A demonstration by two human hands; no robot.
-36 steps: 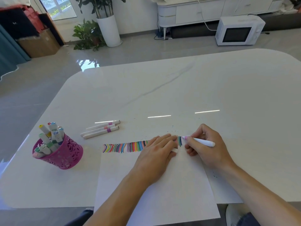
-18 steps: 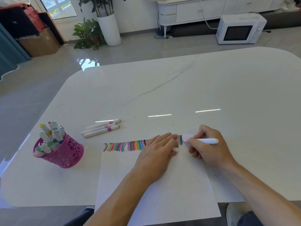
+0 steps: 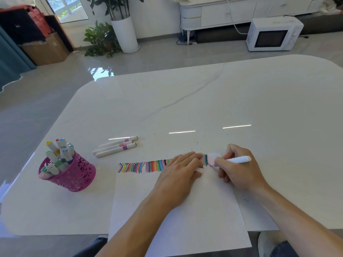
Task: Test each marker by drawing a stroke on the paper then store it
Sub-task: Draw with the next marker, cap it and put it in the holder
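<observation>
left hand (image 3: 178,175) is covering part of the stroke row (image 3: 141,166) | fingers (image 3: 220,162) of the right hand (image 3: 239,173) are hiding the tip of the marker (image 3: 239,159) | pink cup (image 3: 74,175) is concealing the lower barrels of the stored markers (image 3: 61,151)

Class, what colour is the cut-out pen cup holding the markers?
Magenta pink pen cup, clearest in the head view.

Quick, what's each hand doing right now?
Left hand: open, fingers flat, pressing the paper.
Right hand: holding a white marker, tip at the paper's top edge.
</observation>
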